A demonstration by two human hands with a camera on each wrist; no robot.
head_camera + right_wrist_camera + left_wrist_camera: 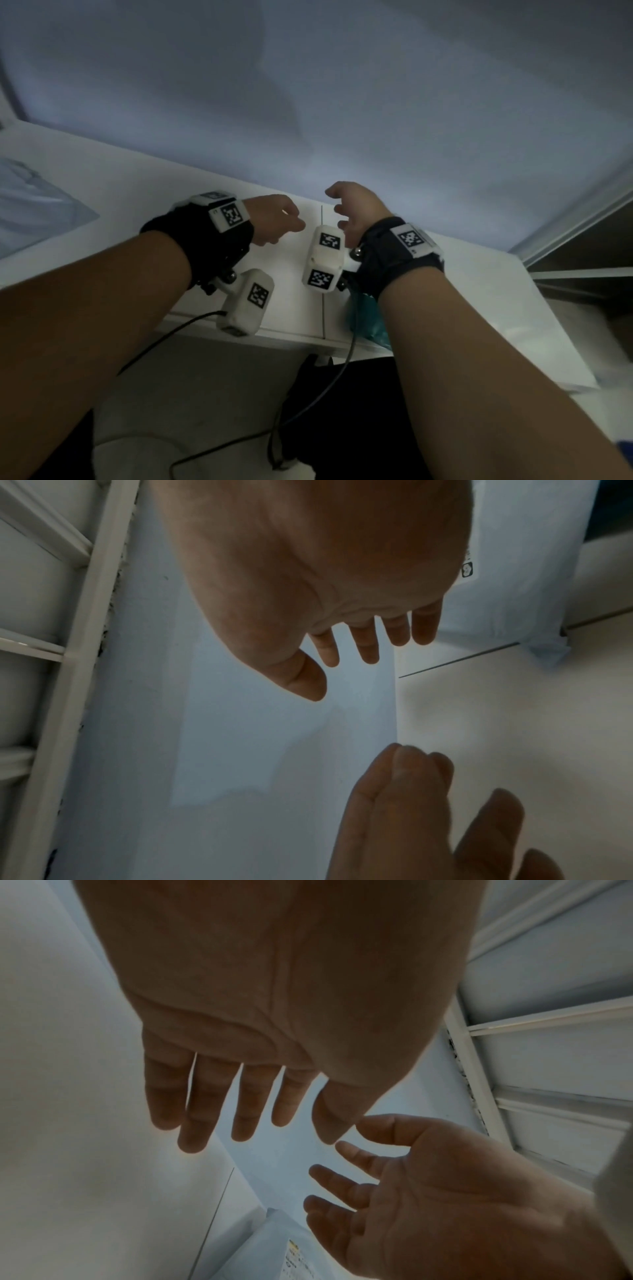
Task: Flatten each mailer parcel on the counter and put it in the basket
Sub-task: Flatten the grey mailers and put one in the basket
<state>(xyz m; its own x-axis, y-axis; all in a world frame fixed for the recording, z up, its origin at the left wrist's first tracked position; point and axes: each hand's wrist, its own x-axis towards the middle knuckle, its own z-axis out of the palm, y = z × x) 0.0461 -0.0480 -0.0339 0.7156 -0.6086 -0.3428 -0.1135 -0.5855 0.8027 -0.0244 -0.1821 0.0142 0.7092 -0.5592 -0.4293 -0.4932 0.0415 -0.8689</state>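
While both hands (274,219) (356,212) hover empty, smooth white counter (102,178) (matte), crinkled mailer (30,205)

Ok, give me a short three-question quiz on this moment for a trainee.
1. True or false: the left hand is gripping something.
2. In the head view, the grey mailer lies at: A) the left edge, B) between the hands, C) the far right.
3. Fill in: the right hand is above the white ___.
Key: 1 false; 2 A; 3 counter.
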